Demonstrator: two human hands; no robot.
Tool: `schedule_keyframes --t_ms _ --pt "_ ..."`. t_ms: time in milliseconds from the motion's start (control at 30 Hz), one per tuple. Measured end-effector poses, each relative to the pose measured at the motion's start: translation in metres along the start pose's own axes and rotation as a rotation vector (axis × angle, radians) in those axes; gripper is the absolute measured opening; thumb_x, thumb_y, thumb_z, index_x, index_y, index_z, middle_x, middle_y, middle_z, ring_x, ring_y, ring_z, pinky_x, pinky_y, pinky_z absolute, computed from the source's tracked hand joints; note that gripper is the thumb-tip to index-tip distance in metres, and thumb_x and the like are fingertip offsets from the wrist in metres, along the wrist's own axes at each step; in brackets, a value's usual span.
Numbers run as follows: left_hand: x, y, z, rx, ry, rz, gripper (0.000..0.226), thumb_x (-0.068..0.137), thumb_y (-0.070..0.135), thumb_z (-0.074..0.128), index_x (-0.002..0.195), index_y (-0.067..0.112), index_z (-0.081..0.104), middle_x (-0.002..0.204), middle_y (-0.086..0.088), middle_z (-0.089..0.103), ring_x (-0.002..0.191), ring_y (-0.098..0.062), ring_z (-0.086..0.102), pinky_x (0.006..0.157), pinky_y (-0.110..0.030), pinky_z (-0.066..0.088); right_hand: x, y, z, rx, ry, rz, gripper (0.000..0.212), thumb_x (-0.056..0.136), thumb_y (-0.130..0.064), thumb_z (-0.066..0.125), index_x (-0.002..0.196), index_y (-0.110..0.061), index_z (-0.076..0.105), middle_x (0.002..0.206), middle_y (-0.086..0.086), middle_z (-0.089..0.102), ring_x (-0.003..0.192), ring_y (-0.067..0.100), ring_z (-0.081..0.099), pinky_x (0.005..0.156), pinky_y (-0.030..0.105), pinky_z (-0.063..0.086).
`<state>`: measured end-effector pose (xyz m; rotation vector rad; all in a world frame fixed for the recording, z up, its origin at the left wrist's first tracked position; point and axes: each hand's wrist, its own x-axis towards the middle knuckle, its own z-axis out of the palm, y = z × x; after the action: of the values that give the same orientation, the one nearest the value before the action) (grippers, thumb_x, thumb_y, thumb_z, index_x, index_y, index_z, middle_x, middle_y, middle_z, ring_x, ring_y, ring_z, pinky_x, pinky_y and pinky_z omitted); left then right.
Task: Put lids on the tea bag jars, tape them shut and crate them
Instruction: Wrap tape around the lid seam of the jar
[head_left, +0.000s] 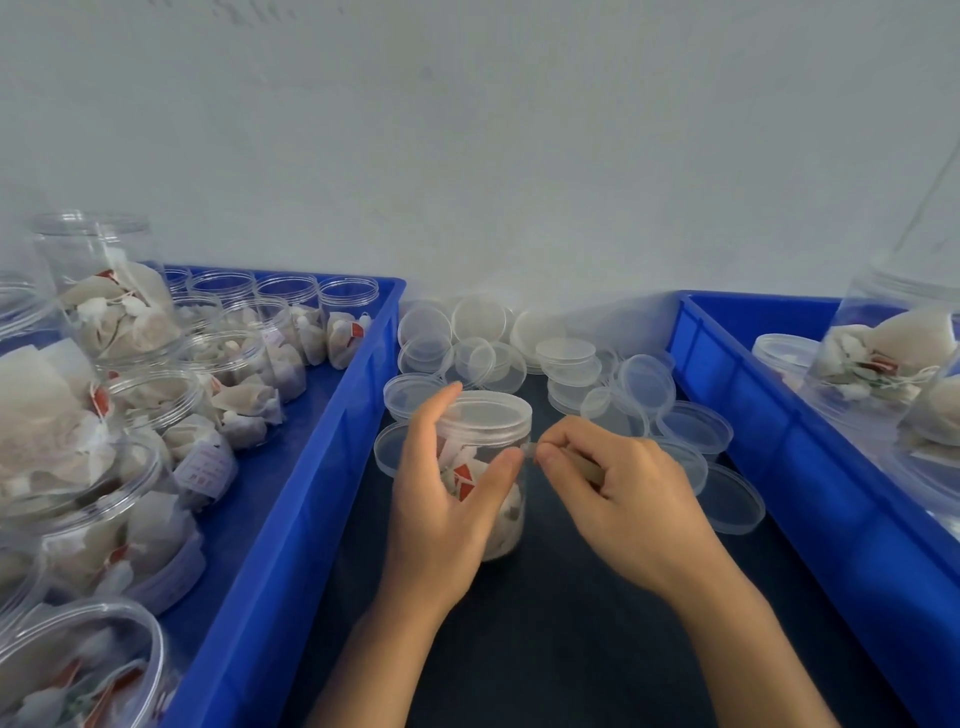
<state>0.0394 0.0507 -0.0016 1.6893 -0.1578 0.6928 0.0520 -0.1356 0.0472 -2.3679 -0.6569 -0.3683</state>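
Midway: left hand (441, 493) gripping lidded jar (488, 467); right hand (613, 478) pinching tape (532, 450) at 3 o'clock; open jars (156, 395) waiting at 9 o'clock.

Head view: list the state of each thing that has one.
Jar in hand: lidded, upright, filled with tea bags.
Left hand: grips that jar.
Right hand: pinches a small tape roll at the jar's lid edge.
Jars in left crate: lidless, filled.
Loose lids: piled, unused.
Jars in right crate: partly out of frame, closure unclear.
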Motion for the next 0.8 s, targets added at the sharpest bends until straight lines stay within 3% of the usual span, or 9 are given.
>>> schedule_keyframes --t_ms 233,433,600,800 --pt "0.0023 0.0050 -0.0025 -0.005 -0.091 -0.022 0.090 0.087 0.047 0.070 0.163 0.052 0.022 0.154 0.050 0.030 0.145 0.021 0.028 0.102 0.005 0.030 0.0009 0.0013 -0.0009 -0.023 0.029 0.006 0.016 0.104 -0.052 0.049 0.097 -0.040 0.057 0.062 -0.007 0.060 0.059 0.019 0.055 0.059 0.029 0.043" --pt "0.0020 0.0018 -0.0032 0.007 -0.103 -0.033 0.089 0.088 0.029 0.065 0.163 0.052 0.022 0.157 0.047 0.027 0.147 0.020 0.025 0.101 0.006 0.028 0.0007 -0.0006 0.0000 -0.023 0.024 0.004 0.015 0.104 -0.051 0.049 0.096 -0.041 0.056 0.063 -0.007 0.061 0.061 0.020 0.055 0.060 0.028 0.042" --pt "0.0025 0.0007 -0.0027 -0.017 -0.099 -0.045 0.089 0.089 0.025 0.064 0.163 0.051 0.023 0.154 0.052 0.025 0.139 0.029 0.027 0.097 0.008 0.029 0.0003 -0.0032 -0.0018 0.010 0.013 -0.007 0.015 0.104 -0.049 0.050 0.096 -0.040 0.058 0.063 -0.007 0.060 0.061 0.020 0.055 0.061 0.028 0.043" --pt "0.0025 0.0029 -0.0040 0.010 -0.137 -0.046 0.089 0.088 0.029 0.064 0.162 0.054 0.022 0.160 0.044 0.027 0.148 0.018 0.026 0.103 -0.002 0.036 0.0005 -0.0050 -0.0008 -0.045 0.011 0.007 0.019 0.101 -0.056 0.047 0.096 -0.041 0.058 0.063 -0.008 0.062 0.062 0.018 0.058 0.064 0.035 0.052"
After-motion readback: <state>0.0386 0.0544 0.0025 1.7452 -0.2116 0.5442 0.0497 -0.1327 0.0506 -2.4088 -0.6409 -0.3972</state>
